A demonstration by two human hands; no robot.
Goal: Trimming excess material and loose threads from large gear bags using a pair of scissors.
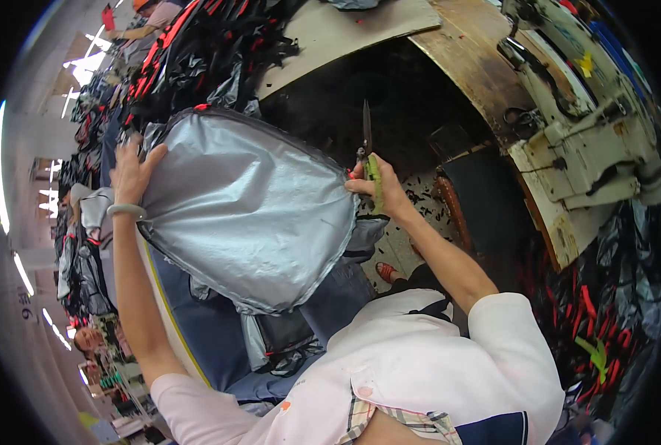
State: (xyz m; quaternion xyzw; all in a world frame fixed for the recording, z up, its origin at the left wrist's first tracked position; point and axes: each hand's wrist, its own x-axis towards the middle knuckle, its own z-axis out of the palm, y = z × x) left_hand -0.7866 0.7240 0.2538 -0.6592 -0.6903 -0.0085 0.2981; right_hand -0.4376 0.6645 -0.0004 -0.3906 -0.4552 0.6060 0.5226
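A large silver-coated fabric piece (249,200) with dark bound edges is stretched between my hands, its shiny side facing me. My left hand (130,176), with a pale bangle at the wrist, grips its left edge with the thumb near the silver face. At the right edge, my right hand (384,187) holds scissors (367,130) with green-wrapped handles, blades pointing away from me. The thumb and fingertips of that hand also pinch the fabric's rim, where a bit of red shows. The fingers behind the cloth are partly hidden.
Black, red and silver pieces are heaped at the far left. A worn sewing machine (605,148) stands on a wooden table at right, with another pair of scissors (522,117) beside it. Dark scraps litter the floor. More pieces pile at lower right. Other people sit at left.
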